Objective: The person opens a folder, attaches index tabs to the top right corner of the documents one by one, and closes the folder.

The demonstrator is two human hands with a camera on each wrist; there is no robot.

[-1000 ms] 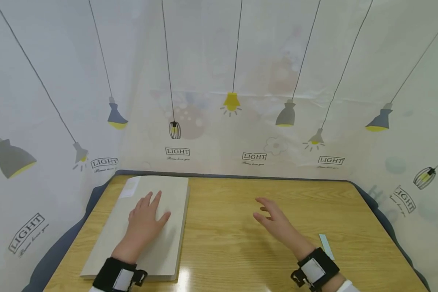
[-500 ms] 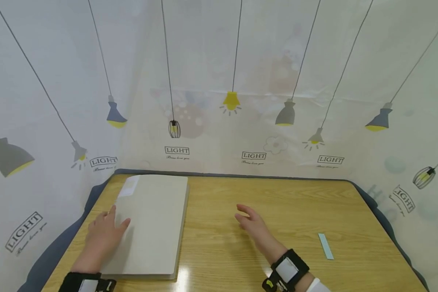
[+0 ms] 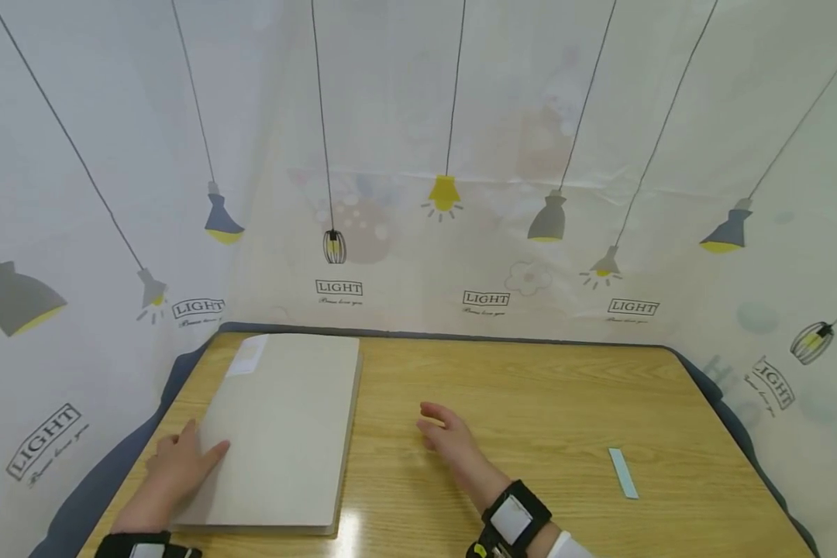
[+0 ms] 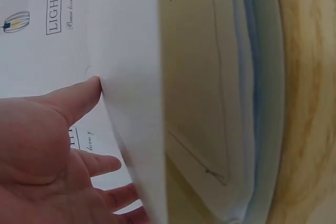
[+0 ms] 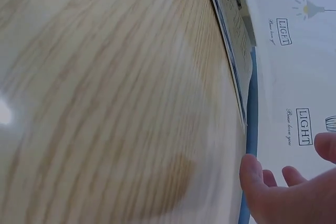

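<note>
A thick book with a pale off-white cover (image 3: 286, 434) lies on the left side of the wooden table. My left hand (image 3: 176, 469) is at its left edge, thumb over the cover and fingers spread along the side. In the left wrist view, the thumb (image 4: 86, 95) touches the rim of a white panel (image 4: 139, 77), and the other fingertips come close to it. Thin line markings show on the beige surface (image 4: 197, 77) below that panel. My right hand (image 3: 449, 442) hovers over the table right of the book, fingers loosely bent, holding nothing.
A small light-blue strip (image 3: 623, 473) lies on the table (image 3: 530, 387) to the right. A pale backdrop (image 3: 404, 101) printed with hanging lamps encloses the table at the back and sides. A whitish label (image 3: 247, 355) marks the cover's far-left corner.
My left hand has slid off the middle of the cover toward its near left edge. My right hand has moved left and nearer to me, toward the book. The book stays put.
</note>
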